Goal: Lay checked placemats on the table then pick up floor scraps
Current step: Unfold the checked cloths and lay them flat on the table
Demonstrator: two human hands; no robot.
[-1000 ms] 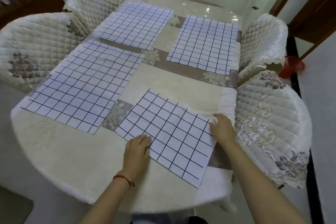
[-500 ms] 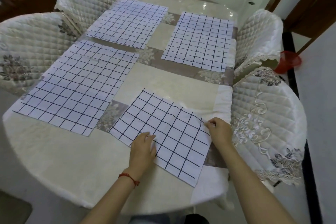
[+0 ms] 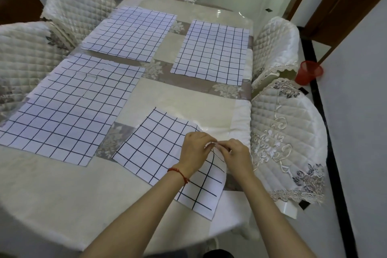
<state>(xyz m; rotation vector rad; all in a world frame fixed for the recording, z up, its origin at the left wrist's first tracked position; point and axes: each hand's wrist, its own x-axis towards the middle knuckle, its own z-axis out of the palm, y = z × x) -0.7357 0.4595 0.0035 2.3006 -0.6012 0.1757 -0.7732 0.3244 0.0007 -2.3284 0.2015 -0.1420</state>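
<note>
Several white placemats with a dark check lie on the cream table point(image 3: 52, 190). The nearest placemat point(image 3: 159, 144) sits askew at the front right. My left hand point(image 3: 194, 151) and my right hand point(image 3: 234, 155) meet at its right corner, both pinching that corner, which is lifted and curled up off the table. A large placemat point(image 3: 69, 107) lies at the left, and two more lie at the far left point(image 3: 129, 33) and far right point(image 3: 211, 52). No floor scraps are visible.
Quilted cream chairs stand on both sides: two at the left point(image 3: 25, 56), point(image 3: 79, 2), two at the right point(image 3: 289, 136), point(image 3: 276, 42). A red basket point(image 3: 308, 72) stands on the floor at the right by the wall. A doorway opens onto tiled floor beyond.
My left hand has left the near edge of the placemat and moved right to join my right hand at the corner. The corner is now raised. The view has shifted slightly.
</note>
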